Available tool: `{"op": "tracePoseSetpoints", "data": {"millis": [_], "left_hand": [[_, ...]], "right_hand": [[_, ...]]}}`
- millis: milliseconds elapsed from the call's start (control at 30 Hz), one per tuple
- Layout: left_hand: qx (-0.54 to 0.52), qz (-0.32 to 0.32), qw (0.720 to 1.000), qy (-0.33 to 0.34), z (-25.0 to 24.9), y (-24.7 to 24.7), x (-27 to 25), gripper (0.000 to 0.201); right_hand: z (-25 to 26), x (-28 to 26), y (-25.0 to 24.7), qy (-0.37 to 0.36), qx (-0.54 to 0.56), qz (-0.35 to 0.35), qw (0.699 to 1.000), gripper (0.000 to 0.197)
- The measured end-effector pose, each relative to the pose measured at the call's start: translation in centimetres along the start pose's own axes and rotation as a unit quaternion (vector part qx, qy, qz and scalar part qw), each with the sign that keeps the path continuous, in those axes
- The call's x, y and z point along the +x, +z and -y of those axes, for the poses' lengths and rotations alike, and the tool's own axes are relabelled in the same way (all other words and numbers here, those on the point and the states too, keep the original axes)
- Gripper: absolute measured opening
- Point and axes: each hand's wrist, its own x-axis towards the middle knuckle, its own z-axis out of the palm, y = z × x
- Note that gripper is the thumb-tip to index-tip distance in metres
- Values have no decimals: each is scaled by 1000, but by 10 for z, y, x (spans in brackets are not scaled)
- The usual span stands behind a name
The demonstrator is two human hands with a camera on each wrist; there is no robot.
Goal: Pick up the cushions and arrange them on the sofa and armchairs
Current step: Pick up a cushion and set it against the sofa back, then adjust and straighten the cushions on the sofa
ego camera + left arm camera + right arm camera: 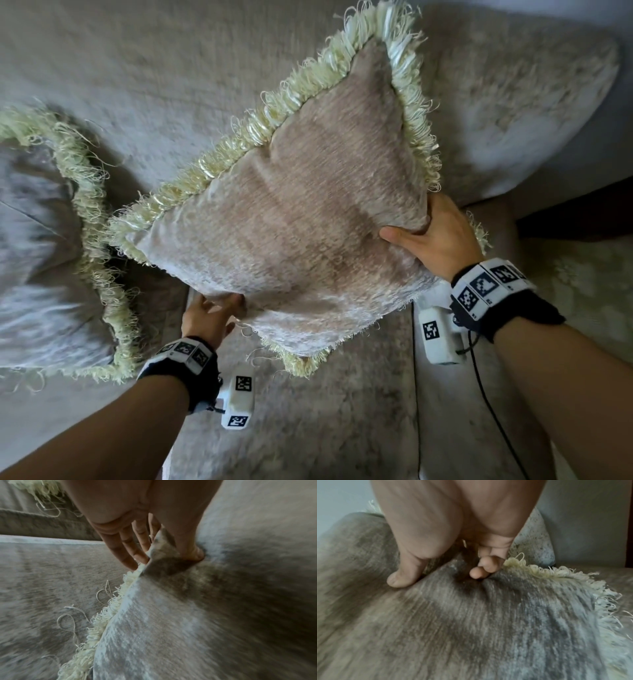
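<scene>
The sofa (137, 85) carries two fringed cushions. A second cushion (41, 240) lies on the seat at left. The held cushion (301, 212) is raised on edge near the backrest, likely for propping upright. Right hand (435, 236) grips its right edge, thumb on the face, fingers curled behind. Left hand (209, 317) pinches the lower edge. No containers are present.
</scene>
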Motion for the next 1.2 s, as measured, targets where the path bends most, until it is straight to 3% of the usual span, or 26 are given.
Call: {"op": "tracePoseSetpoints", "data": {"millis": [100, 167, 267, 400, 500, 667, 833, 1000, 1200], "left_hand": [[12, -40, 999, 33, -25, -13, -15, 78], [2, -66, 996, 66, -50, -22, -30, 76], [-25, -85, 992, 88, -87, -39, -48, 73], [29, -89, 986, 140, -124, -72, -74, 48], [115, -84, 971, 192, -140, -110, -92, 47], [172, -92, 952, 237, -151, -202, -109, 29], [284, -57, 923, 253, -146, -317, -116, 31], [386, -37, 878, 282, -144, -426, -135, 32], [426, -55, 860, 275, -158, -522, -150, 32]], "right_hand": [[7, -11, -3, 37, 6, -17, 999, 93], [19, -23, -2, 43, 15, -50, 998, 88], [47, -35, 1, 26, 34, -93, 995, 64], [93, -43, 4, -13, -18, -26, 999, 43], [135, -51, 13, -36, -61, 51, 996, 41], [218, -86, 43, -86, -117, 128, 981, 49], [303, -141, 82, -105, -181, 172, 962, 56], [379, -204, 106, -113, -202, 177, 957, 41], [459, -249, 126, -111, -235, 189, 947, 48]]}}
